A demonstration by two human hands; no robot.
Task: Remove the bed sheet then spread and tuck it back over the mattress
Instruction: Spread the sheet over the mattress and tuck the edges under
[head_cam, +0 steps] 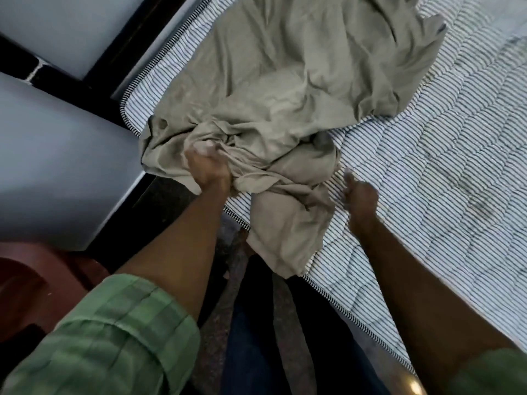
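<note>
A beige bed sheet (299, 89) lies crumpled in a heap on the striped mattress (445, 155), bunched toward the near left corner, with one fold hanging over the edge. My left hand (206, 166) is closed in a fist on a gathered bunch of the sheet at that corner. My right hand (360, 195) rests on the bare mattress just right of the hanging fold, fingers loosely curled and pointing at the sheet's edge, with nothing in them that I can see. Most of the mattress on the right is uncovered.
A dark bed frame (94, 78) and a pale padded headboard (54, 155) stand at the left. A reddish-brown piece of furniture (34, 280) sits at the lower left. My legs (256, 337) stand on the floor against the mattress's near edge.
</note>
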